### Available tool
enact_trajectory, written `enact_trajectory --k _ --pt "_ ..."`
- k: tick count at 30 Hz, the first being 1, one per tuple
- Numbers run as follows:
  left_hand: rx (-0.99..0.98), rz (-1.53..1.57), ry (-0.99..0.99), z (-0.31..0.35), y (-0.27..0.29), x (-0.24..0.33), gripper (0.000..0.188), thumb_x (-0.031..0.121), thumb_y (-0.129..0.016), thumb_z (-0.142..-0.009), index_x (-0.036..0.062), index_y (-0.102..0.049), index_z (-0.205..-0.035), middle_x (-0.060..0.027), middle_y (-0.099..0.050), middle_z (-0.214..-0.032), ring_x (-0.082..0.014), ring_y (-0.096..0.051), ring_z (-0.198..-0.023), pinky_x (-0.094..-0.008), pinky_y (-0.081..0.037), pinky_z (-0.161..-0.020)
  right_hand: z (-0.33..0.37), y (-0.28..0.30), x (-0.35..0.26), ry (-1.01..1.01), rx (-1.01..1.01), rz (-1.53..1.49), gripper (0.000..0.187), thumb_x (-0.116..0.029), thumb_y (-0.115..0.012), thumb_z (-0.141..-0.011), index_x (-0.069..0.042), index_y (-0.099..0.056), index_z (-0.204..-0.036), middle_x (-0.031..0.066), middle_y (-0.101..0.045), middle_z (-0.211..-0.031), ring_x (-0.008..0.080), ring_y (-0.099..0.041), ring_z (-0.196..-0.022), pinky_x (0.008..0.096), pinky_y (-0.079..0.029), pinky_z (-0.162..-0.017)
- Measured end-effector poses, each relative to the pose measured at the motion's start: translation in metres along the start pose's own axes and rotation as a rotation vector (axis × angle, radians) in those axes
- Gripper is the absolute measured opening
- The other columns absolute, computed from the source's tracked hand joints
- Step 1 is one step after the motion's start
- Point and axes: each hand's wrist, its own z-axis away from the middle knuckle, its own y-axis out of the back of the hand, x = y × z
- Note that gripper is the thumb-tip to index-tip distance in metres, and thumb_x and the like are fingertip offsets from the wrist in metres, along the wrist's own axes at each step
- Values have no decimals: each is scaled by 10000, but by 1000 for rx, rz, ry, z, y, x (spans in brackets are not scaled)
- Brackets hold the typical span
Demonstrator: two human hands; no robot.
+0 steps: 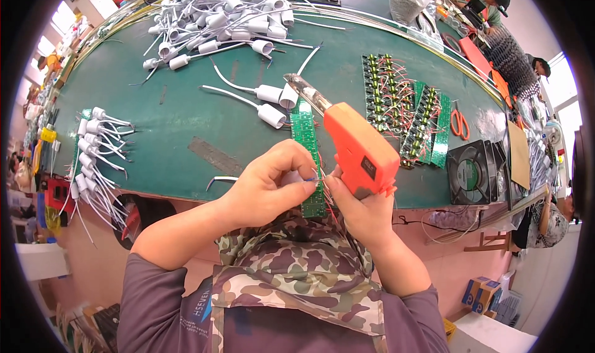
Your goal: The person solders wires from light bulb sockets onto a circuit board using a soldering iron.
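Observation:
A narrow green circuit board strip (pixel 304 133) lies lengthwise in front of me, its near end reaching past the table edge. My left hand (pixel 263 183) is closed in a pinch beside the board, on a thin wire with a blue end. My right hand (pixel 365 220) grips an orange soldering gun (pixel 362 145); its metal tip points away, to the far left, over the board's far end. Red and white wires run along the board near my right fingers. White lamp sockets (pixel 271 114) with white leads sit at the board's far end.
A heap of white lamp sockets (pixel 217 21) covers the table's far side. Several wired sockets (pixel 90 155) hang at the left edge. On the right are populated circuit boards (pixel 387 93), orange scissors (pixel 459 124) and a black fan (pixel 469 173). Other people work at the far right.

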Motion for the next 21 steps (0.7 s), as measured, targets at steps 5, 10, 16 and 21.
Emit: enact_trajectory --k 5,10,16,21 --pt "-60 -625 -573 0 0 4 170 -18 -684 -788 35 -577 -908 -119 -562 -1018 -268 -599 -870 -348 -518 -703 -1 -7 -8 -55 56 -123 365 -20 -727 -854 -4 -509 -1146 59 -626 -939 107 -612 -823 259 -495 -724" --pt "-10 -958 -789 -2 13 10 218 29 -687 -753 35 -618 -959 -142 -597 -1019 -306 -641 -838 -368 -550 -679 3 -13 -13 -83 43 -96 388 -27 -728 -859 -3 -476 -1152 48 -650 -894 98 -618 -786 257 -506 -700" --pt "100 -1112 -767 -12 36 13 171 36 -678 -771 63 -649 -938 -113 -618 -1027 -286 -652 -825 -376 -548 -653 6 -8 -16 -115 53 -148 365 32 -699 -866 0 -498 -1169 20 -641 -889 84 -610 -759 247 -496 -655" --pt "156 -959 -523 -16 49 -6 130 52 -714 -791 58 -633 -892 -101 -623 -1036 -298 -639 -841 -382 -533 -690 10 12 -18 -53 23 -144 377 80 -667 -857 19 -542 -1207 28 -601 -949 102 -583 -840 263 -487 -733"
